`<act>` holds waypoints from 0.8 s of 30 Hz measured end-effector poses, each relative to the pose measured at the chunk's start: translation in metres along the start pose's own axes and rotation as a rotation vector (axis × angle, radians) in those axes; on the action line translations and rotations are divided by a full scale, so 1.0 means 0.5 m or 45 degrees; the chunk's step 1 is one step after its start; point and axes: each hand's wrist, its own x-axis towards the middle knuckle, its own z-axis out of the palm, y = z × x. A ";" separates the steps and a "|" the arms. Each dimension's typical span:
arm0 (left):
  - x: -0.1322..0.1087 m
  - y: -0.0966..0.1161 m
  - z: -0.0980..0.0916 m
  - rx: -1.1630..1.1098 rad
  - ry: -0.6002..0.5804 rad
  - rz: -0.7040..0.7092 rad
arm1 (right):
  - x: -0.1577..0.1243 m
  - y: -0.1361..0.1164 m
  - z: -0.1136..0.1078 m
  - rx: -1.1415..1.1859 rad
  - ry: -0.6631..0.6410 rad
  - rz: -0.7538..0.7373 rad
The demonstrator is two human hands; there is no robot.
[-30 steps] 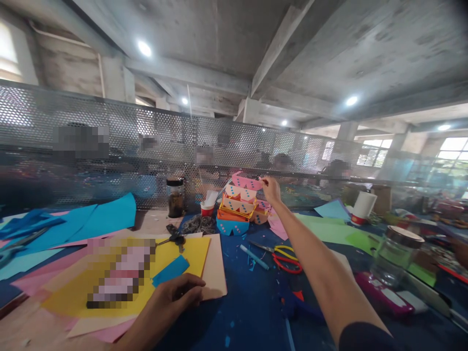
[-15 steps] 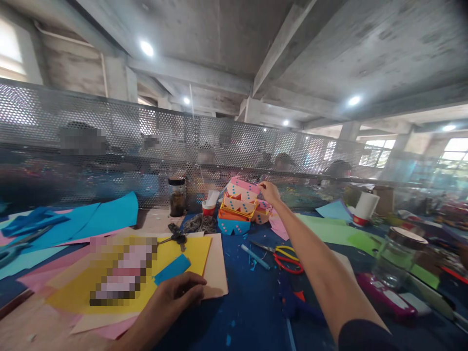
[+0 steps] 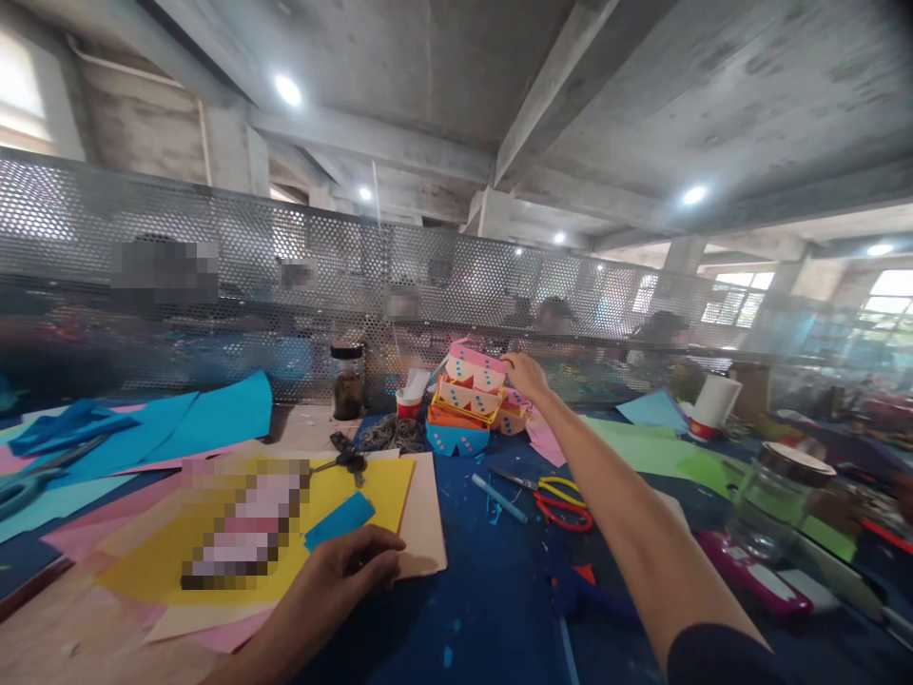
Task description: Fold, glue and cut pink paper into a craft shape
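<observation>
Paper pieces at a workbench, with the two hands well apart. The right hand [image 3: 526, 376] reaches forward, fingertips at the right end of a pink paper piece [image 3: 460, 352] on top of a stack of dotted paper shapes [image 3: 467, 392]; whether they pinch it or merely rest on it cannot be told at this distance. The left hand [image 3: 349, 571] lies loosely curled, thumb and fingers parted and apparently gripping nothing, beside a blue strip [image 3: 340, 520] on the yellow sheet [image 3: 389, 495]. Principal risk: the stack is uneven, so a sideways drag or downward push at one end could slide the upper pieces off or crush their folds. A low forearm could also catch the red-and-yellow scissors [image 3: 563, 504]. Position: the pink piece lies just left of the right hand, well beyond the left, before the perforated partition [image 3: 320, 276].
</observation>
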 end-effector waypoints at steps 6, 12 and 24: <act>-0.002 0.018 0.001 0.019 0.042 -0.011 | -0.041 -0.010 -0.057 -0.031 0.089 0.037; 0.001 0.013 -0.002 -0.008 0.053 -0.001 | -0.196 0.009 -0.166 0.025 -0.057 -0.128; 0.006 0.013 -0.006 -0.050 0.083 0.037 | -0.637 0.056 -0.281 0.135 -0.600 -0.096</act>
